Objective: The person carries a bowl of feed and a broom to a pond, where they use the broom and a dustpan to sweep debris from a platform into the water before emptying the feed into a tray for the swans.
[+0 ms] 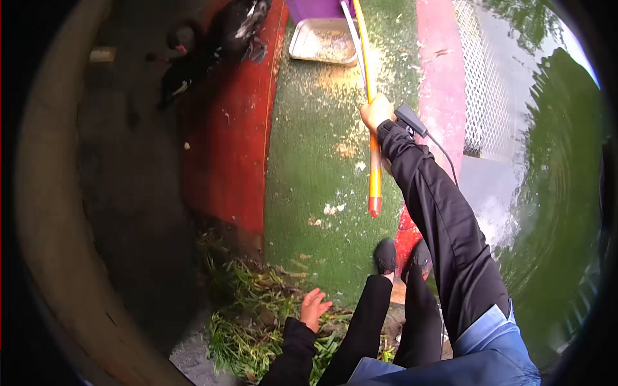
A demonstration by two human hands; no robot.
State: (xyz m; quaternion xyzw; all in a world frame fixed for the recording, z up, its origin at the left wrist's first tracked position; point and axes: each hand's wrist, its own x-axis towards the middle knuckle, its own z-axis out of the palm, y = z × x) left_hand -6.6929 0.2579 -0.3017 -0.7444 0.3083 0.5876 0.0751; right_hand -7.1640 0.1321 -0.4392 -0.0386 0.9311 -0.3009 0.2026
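My right hand (376, 114) grips a long yellow-orange pole (373, 174) with a red tip pointing down toward my feet; its far end reaches up to a metal tray (322, 42). A small black device with a cable (412, 120) is strapped at that wrist. My left hand (313, 307) hangs low with fingers spread, just above a heap of cut green grass (257, 321), holding nothing. I wear black sleeves, black trousers and black shoes (386, 255).
A green mat (315, 174) strewn with pale feed crumbs runs ahead between red painted borders (225, 141). Black birds (212, 45) stand at the upper left. Water (553, 193) and a wire mesh panel (483, 77) lie to the right. A purple container (315, 8) sits behind the tray.
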